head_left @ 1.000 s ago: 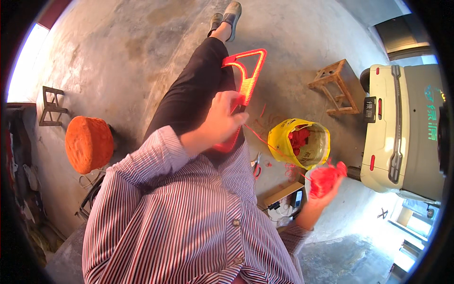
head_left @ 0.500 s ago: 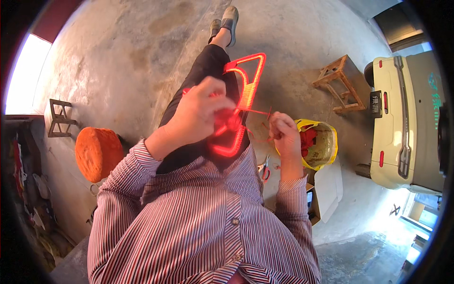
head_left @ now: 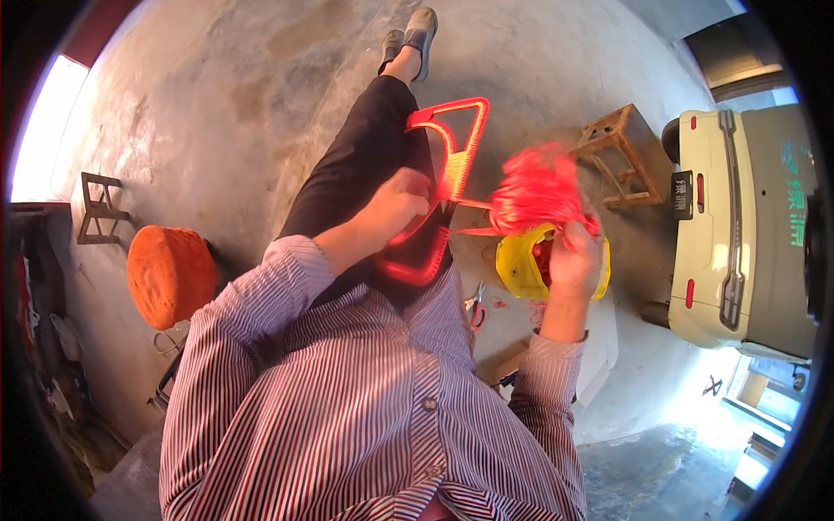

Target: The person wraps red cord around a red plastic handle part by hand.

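Across my lap lies a bent frame (head_left: 453, 176) wrapped tightly in glossy red cord, with open loops at its far and near ends. My left hand (head_left: 398, 205) is closed around its left side near the middle, hiding part of it. To the right, my right hand (head_left: 576, 260) grips a loose, thick bundle of red cord (head_left: 537, 189), blurred by motion. Red strands stretch from the bundle to the middle of the frame. Below the bundle stands a yellow bag (head_left: 514, 265) with red material inside, partly covered by my right hand.
Scissors (head_left: 477, 309) with red handles lie low, right of my lap. A wooden stool (head_left: 627, 156) stands at far right, near a pale yellow vehicle (head_left: 708, 226). On the left are an orange round stool (head_left: 171, 276) and a small dark stool (head_left: 102, 208).
The red cord bundle, earlier a blur by my left hand, is now in my right hand, right of the frame. My right hand, which pinched a strand, has moved right. My left stays at the frame.
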Demonstrator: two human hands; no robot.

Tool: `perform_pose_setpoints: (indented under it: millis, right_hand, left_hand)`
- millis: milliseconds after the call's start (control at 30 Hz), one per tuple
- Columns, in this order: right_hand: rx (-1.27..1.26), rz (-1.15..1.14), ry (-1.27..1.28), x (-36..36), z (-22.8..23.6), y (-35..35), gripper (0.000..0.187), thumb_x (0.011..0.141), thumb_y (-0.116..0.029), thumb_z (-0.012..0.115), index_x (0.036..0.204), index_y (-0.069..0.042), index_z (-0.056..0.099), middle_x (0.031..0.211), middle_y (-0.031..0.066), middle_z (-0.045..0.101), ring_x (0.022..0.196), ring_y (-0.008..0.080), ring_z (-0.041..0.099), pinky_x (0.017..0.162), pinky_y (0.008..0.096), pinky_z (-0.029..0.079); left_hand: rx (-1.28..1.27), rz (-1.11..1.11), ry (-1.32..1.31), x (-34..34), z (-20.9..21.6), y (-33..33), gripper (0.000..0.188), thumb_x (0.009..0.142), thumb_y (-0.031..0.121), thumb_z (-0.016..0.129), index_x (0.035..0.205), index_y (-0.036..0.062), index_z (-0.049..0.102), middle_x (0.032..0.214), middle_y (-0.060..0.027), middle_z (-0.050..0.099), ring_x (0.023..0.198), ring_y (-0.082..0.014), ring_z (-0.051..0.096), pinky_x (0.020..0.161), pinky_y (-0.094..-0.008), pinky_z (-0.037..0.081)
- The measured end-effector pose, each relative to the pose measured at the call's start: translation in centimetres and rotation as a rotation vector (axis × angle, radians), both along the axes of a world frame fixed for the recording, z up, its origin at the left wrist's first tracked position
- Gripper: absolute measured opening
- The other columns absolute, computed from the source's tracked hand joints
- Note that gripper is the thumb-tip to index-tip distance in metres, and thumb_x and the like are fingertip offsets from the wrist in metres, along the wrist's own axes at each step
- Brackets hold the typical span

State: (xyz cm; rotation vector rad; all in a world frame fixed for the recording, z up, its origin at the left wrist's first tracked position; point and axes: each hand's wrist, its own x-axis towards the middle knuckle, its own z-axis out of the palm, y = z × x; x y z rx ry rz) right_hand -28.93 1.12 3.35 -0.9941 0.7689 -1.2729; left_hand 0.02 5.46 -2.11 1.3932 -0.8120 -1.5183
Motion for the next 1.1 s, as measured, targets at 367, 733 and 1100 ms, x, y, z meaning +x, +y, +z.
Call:
perform_pose_setpoints:
  millis: [367, 733, 1100]
  right_hand:
    - [-0.029, 0.58, -1.084, 4.6, 16.7, 9.4, 0.013, 0.095, -0.006, 0.051, 0.085, -0.005, 0.043, 0.057, 0.0124, 0.056, 0.039, 0.016, 0.049, 0.039, 0.0273, 0.03]
    - [-0.692, 0.395, -0.401, 1.1, 17.7, 8.8, 0.02, 0.088, -0.017, 0.065, 0.078, -0.001, 0.058, 0.062, 0.0068, 0.056, 0.051, 0.0131, 0.05, 0.049, 0.0301, 0.037]
    - [-0.251, 0.417, 1.344, 9.4, -3.4, 3.4, 0.029, 0.079, -0.026, 0.081, 0.093, -0.003, 0.071, 0.095, 0.0174, 0.07, 0.087, 0.034, 0.071, 0.075, 0.0438, 0.054]
  left_hand:
    - [0.214, -0.17, 0.296, -1.5, -2.0, 0.1, 0.017, 0.079, 0.007, 0.057, 0.095, 0.0085, 0.058, 0.078, 0.0005, 0.048, 0.067, -0.0105, 0.038, 0.061, -0.0287, 0.032]
    - [-0.824, -0.235, -0.566, -3.0, 3.8, 3.1, 0.045, 0.078, 0.002, 0.069, 0.122, 0.0045, 0.06, 0.103, -0.009, 0.066, 0.105, -0.0283, 0.065, 0.099, -0.0421, 0.048]
    - [-0.099, -0.271, -0.64, 0.1, 1.5, 3.2, 0.043, 0.099, 0.041, 0.063, 0.096, -0.0007, 0.055, 0.085, -0.0285, 0.068, 0.081, -0.0486, 0.068, 0.073, -0.0535, 0.053]
